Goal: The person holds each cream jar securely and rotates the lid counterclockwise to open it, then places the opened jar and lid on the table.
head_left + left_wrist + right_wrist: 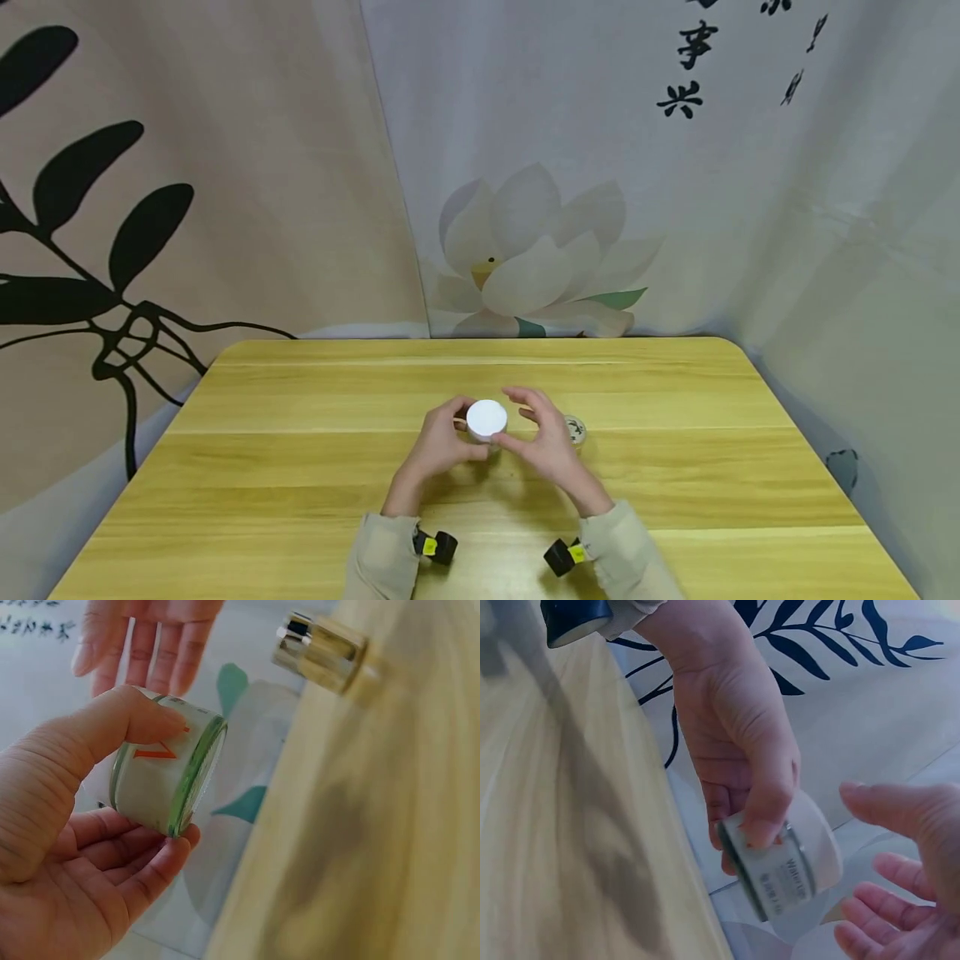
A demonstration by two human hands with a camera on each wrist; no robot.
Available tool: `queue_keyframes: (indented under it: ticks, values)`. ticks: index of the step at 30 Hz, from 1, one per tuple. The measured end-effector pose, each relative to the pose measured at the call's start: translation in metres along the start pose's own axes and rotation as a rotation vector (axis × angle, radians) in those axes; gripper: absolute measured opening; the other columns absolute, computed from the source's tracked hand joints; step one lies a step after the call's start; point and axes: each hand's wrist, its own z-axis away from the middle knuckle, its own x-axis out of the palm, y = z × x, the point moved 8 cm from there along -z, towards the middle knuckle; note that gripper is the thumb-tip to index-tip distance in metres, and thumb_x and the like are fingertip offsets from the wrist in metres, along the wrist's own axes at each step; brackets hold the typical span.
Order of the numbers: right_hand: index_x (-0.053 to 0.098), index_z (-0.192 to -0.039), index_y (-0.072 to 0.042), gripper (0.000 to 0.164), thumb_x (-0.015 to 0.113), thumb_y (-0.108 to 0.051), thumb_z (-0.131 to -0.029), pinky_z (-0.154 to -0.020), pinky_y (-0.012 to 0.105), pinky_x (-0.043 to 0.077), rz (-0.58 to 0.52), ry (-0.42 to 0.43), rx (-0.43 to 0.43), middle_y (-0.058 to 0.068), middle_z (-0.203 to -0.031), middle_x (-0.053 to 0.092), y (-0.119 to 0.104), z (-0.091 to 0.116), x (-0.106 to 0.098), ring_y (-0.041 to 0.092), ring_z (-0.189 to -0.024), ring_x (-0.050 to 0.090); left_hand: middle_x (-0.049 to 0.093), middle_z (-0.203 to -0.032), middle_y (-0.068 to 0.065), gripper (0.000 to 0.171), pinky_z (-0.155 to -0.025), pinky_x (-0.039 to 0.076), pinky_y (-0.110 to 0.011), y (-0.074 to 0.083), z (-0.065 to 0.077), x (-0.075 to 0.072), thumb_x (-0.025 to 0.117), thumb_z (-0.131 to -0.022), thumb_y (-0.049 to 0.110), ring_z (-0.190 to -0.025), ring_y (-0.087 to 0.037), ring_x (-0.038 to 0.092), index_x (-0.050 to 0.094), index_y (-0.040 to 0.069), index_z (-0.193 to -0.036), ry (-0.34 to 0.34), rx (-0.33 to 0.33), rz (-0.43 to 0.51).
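My left hand (437,440) grips a small round jar (169,769) by its side, thumb on one face and fingers on the other. The jar has a white lid (487,418), a pale label with orange marks and lettering, and a green edge at its base. It is held up over the table and appears tilted in the wrist views. Beside the jar, my right hand (547,442) has its fingers spread and relaxed, with the thumb overlapping the lid's edge in the head view. In the right wrist view, a gap shows between this hand (922,862) and the jar.
A short gold cylinder (322,652) with a round, dark-marked top stands on the wooden table (300,467), just behind my right hand. Printed cloth (300,167) hangs behind the table's far edge. Each wrist wears a small black camera (444,548).
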Motion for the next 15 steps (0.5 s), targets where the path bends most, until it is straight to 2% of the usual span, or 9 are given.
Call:
queue_keyframes:
  ticks: [4, 8, 15]
  values:
    - [0.056, -0.119, 0.004, 0.056, 0.079, 0.005, -0.067, -0.09, 0.054, 0.045, 0.017, 0.004, 0.005, 0.022, -0.12, 0.055, -0.006, -0.001, -0.006, 0.039, -0.111, 0.051, 0.062, -0.099, -0.007, 0.052, -0.077, 0.051, -0.03, 0.015, -0.002, -0.003, 0.079, -0.062, 0.006, -0.092, -0.02, 0.057, 0.059, 0.0, -0.11, 0.008, 0.031, 0.018]
    - [0.056, -0.121, -0.001, 0.056, 0.081, -0.006, -0.071, -0.092, 0.05, 0.046, 0.019, 0.0, -0.004, 0.018, -0.121, 0.056, -0.012, -0.001, -0.014, 0.033, -0.113, 0.051, 0.062, -0.1, -0.006, 0.051, -0.078, 0.051, -0.03, 0.028, -0.004, -0.004, 0.079, -0.063, 0.007, -0.092, -0.019, 0.056, 0.059, 0.002, -0.111, 0.015, 0.061, 0.046]
    - [0.058, -0.119, -0.003, 0.057, 0.083, -0.011, -0.068, -0.09, 0.052, 0.045, 0.037, 0.034, -0.002, 0.011, -0.118, 0.057, -0.022, -0.001, -0.026, 0.029, -0.112, 0.052, 0.061, -0.096, -0.004, 0.049, -0.079, 0.051, -0.031, 0.049, -0.006, -0.003, 0.081, -0.062, 0.006, -0.089, -0.017, 0.055, 0.06, 0.003, -0.107, 0.03, 0.102, 0.07]
